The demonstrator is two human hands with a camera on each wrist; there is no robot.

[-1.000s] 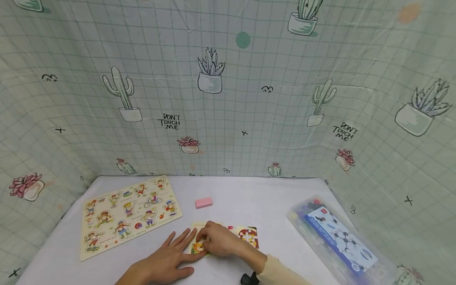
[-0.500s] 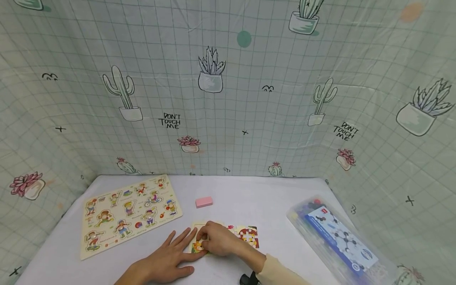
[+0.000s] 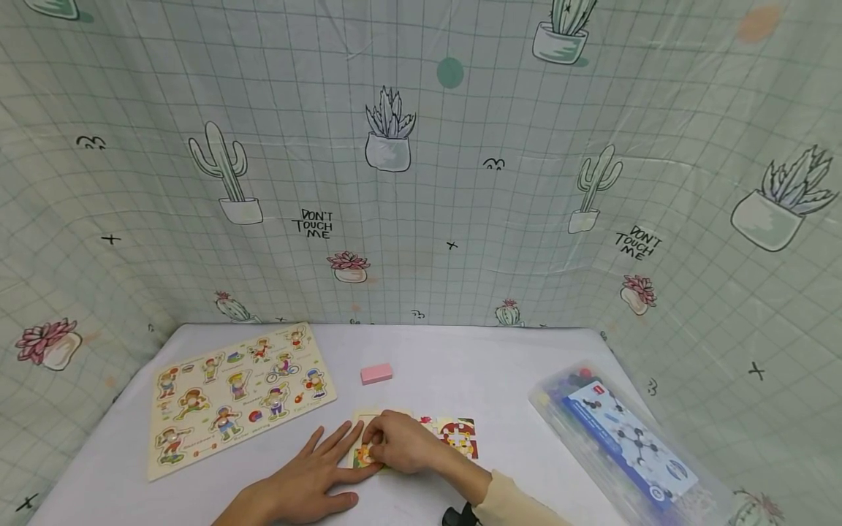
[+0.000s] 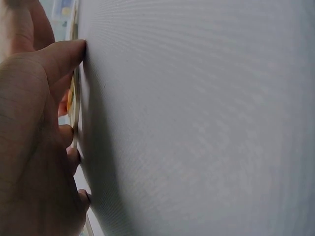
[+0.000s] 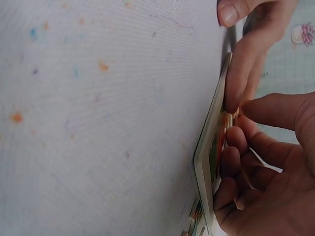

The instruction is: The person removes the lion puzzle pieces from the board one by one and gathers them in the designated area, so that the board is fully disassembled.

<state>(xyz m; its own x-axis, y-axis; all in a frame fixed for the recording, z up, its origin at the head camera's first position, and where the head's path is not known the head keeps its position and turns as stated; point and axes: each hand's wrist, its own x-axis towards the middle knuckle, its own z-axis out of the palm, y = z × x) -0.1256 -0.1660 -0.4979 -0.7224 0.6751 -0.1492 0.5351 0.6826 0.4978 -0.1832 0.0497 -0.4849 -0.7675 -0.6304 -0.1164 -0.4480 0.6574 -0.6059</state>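
Note:
A small jigsaw board point(image 3: 368, 415) with a pale rim lies on the table, its lower left filled with a colourful picture point(image 3: 361, 458). My left hand point(image 3: 309, 475) lies with spread, straight fingers on the board's left and front edges; in the left wrist view, its thumb point(image 4: 66, 56) rests on the cloth. Over the board, my right hand point(image 3: 408, 442) has curled fingers. The right wrist view shows its thumb point(image 5: 270, 109) and index finger pinching a small jigsaw piece point(image 5: 236, 114), mostly hidden. Several jigsaw pieces point(image 3: 458, 436) lie right of the board, partly behind the right forearm.
A wooden picture puzzle point(image 3: 240, 394) lies at the left. Behind the jigsaw board is a pink block point(image 3: 376, 374). A clear plastic case point(image 3: 631, 438) with a blue-labelled sheet stands at the right. A black object point(image 3: 460, 516) shows beside the right sleeve.
Both hands stay in nearly the same place on the board. The right hand's fingers shift only very slightly.

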